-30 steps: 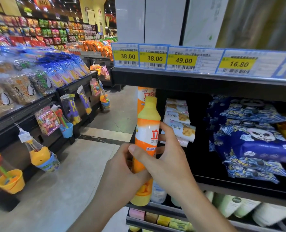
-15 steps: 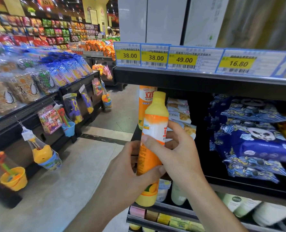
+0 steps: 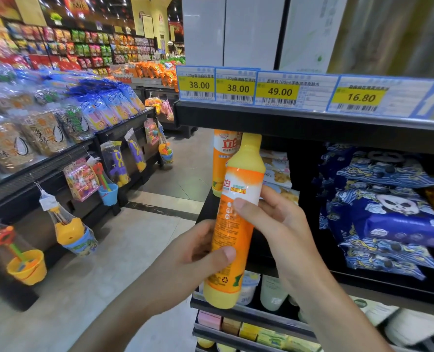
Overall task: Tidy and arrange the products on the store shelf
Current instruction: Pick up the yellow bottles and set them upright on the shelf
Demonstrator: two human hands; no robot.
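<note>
An orange and yellow detergent bottle is held in front of the black shelf, tilted with its cap to the upper right. My left hand grips its lower half, thumb across the label. My right hand holds its middle from the right, thumb on the front. A second bottle of the same kind stands upright on the shelf's left end, just behind the held one.
Blue panda snack bags are stacked on the shelf's right, small packets sit beside the standing bottle. Price tags line the shelf edge above. White bottles fill the lower shelf. A snack and toy rack lines the aisle's left.
The bottle has risen and tipped to the right, and its label has turned so that the back text now faces me. Both hands moved up and right with it.
</note>
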